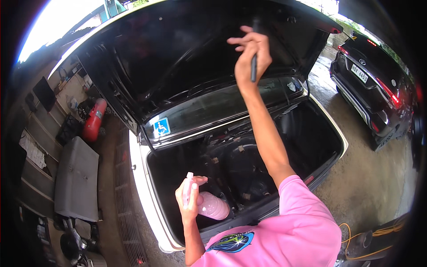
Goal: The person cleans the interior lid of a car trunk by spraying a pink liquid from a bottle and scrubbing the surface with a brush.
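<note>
My left hand (190, 200) is closed around the neck of a spray bottle (214, 206) of pink liquid, its nozzle pointing up, over the near left part of the open car trunk (284, 133). Raised high on an outstretched arm, my right hand (253, 55) grips a slim tool with a dark handle (253, 72). The tool's upper end blends into the black underside of the trunk lid (155, 58), so I cannot tell its kind or whether it touches the lid. Two of the right hand's fingers stick out to the left.
The trunk's sill runs close to my body. A black car (371, 80) with lit tail lights stands at the right. On the left are a floor grate (129, 200), a grey box-like case (76, 178) and a red tank (94, 120). A yellow cord (382, 231) lies at lower right.
</note>
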A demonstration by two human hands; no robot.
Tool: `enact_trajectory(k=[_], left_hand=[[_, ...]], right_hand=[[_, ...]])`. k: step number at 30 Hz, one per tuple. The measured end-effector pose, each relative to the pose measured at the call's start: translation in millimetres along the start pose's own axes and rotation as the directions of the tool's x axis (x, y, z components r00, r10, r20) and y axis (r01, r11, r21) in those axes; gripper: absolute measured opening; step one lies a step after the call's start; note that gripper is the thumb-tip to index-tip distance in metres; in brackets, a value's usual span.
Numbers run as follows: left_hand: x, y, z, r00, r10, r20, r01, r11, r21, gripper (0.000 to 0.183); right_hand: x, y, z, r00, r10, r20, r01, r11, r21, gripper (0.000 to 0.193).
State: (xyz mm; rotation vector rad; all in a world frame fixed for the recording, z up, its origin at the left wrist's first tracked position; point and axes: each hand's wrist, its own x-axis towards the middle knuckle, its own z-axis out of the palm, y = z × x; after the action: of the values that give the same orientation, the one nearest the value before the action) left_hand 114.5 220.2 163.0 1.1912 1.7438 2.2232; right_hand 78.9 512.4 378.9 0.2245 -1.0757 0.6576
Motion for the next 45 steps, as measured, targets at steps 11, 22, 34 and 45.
enact_trajectory(k=[11,22,34,45], left_hand=[[-6.5,-8.4,-8.6,0.995,-0.085,-0.056,0.086,0.996,0.013,0.026],[2.6,-8.1,-8.2,0.995,-0.055,-0.089,0.061,0.996,0.072,0.024],[11.7,7.3,4.3,0.997,0.05,-0.053,-0.048,0.998,0.036,0.025],[50.4,-4.9,40.0,0.99,0.034,0.137,-0.039,0.999,0.027,0.027]], right_hand=[[-13.2,3.8,12.0,0.946,-0.278,0.166,0.276,0.961,0.038,0.016],[-5.4,8.8,6.1,0.974,-0.222,0.054,0.222,0.975,0.003,0.013],[-43.3,-10.1,-51.6,0.842,0.173,0.511,-0.324,0.919,0.223,0.023],[-299.5,-165.6,-338.2,0.092,0.995,0.04,-0.979,0.098,-0.177,0.047]])
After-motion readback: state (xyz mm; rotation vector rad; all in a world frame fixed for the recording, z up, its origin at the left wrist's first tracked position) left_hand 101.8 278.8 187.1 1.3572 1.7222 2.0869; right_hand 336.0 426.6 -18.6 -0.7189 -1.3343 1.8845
